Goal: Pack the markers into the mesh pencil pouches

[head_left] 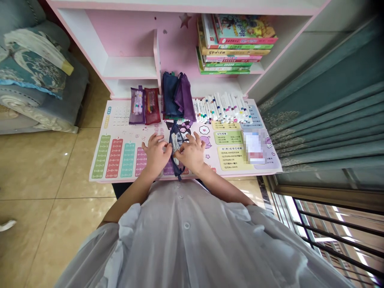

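On the desk in front of me lies a narrow navy mesh pencil pouch (177,170) with several white markers (175,141) in it. My left hand (156,155) pinches the pouch's left edge between thumb and index finger, its other fingers raised. From the other side my right hand (193,154) has thumb and index closed at the pouch's right edge, over the markers. The fingers partly hide the pouch's middle. Just beyond it rests a pile of navy and purple mesh pouches (177,94). A long row of white markers (223,108) lies to the right of that pile.
A purple pouch (137,106) and a red pouch (152,106), both holding pens, lie at back left. Stacked books (237,48) fill the right shelf. A blurred phone-like object (255,146) is on the desk's right. A curtain (315,92) hangs right; a sofa (33,80) stands left.
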Available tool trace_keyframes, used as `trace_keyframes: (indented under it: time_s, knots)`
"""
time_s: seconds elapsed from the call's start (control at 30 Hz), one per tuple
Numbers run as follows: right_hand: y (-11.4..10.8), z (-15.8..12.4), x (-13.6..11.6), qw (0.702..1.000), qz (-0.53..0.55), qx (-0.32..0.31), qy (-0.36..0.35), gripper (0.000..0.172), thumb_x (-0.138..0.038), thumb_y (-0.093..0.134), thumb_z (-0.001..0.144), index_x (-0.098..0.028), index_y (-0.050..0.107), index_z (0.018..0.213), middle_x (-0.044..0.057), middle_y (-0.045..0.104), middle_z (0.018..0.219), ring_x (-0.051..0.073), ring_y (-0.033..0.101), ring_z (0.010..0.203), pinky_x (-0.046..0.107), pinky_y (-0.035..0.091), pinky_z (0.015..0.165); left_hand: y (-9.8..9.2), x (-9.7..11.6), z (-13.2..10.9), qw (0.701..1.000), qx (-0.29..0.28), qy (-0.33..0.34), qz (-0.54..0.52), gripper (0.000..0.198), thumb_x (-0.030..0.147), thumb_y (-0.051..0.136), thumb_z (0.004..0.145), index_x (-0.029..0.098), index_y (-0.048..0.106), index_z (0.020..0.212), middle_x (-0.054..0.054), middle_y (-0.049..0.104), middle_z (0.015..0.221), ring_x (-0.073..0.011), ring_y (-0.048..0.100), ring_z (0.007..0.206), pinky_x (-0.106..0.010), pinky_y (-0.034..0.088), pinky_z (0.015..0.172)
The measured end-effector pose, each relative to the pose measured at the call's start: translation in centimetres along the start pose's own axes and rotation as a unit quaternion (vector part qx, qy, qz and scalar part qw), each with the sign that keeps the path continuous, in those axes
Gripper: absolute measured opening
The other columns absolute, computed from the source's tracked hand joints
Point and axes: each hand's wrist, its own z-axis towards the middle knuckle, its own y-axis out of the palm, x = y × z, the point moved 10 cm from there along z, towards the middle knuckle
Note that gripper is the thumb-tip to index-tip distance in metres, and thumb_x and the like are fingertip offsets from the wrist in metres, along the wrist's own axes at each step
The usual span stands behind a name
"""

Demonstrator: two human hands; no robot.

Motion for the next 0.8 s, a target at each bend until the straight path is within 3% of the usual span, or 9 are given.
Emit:
trace_keyframes:
  time_s: [0.27, 0.53, 0.7, 0.8]
  knots:
    - [0.7, -0.3, 0.2, 0.999, -0.005, -0.031, -0.005, 0.014, -0.031, 0.067, 0.080, -0.020, 0.076, 0.078, 0.016, 0.057, 0.145, 0.043, 0.033, 0.147, 0.069, 0.030, 0.110, -0.2, 0.0, 0.1, 1.000, 0.014, 0.004, 0.015, 0.011, 0.029, 0.062, 0.087, 0.026, 0.071, 0.082, -0.007, 0.066, 0.132, -0.0335, 0.043, 0.144, -0.072, 0.017, 0.117]
    - [-0.6, 0.0, 0.8, 0.998, 0.049, 0.027, -0.032, 0.017, -0.038, 0.069, 0.085, -0.022, 0.073, 0.085, 0.013, 0.060, 0.140, 0.038, 0.036, 0.146, 0.058, 0.037, 0.113, -0.1, -0.2, 0.2, 1.000, 0.020, 0.008, 0.015, 0.013, 0.028, 0.062, 0.087, 0.025, 0.069, 0.076, -0.006, 0.068, 0.130, -0.0333, 0.044, 0.143, -0.072, 0.018, 0.117]
    - [-2.6, 4.3, 5.9, 0.991, 0.012, 0.135, -0.015, 0.026, -0.043, 0.062, 0.091, -0.021, 0.071, 0.097, 0.014, 0.057, 0.140, 0.038, 0.034, 0.146, 0.061, 0.038, 0.112, -0.1, -0.2, 0.3, 1.000, 0.020, 0.010, 0.012, 0.015, 0.030, 0.062, 0.087, 0.024, 0.069, 0.075, -0.005, 0.068, 0.130, -0.0342, 0.044, 0.143, -0.074, 0.018, 0.116]
    - [-3.2, 8.3, 10.2, 0.987, -0.060, 0.149, 0.033, 0.023, -0.033, 0.058, 0.092, -0.018, 0.071, 0.103, 0.016, 0.054, 0.144, 0.040, 0.030, 0.148, 0.063, 0.034, 0.114, -0.1, -0.1, 0.3, 1.000, 0.013, 0.004, 0.015, 0.016, 0.029, 0.062, 0.087, 0.024, 0.069, 0.073, -0.005, 0.068, 0.130, -0.0347, 0.045, 0.142, -0.073, 0.018, 0.117]
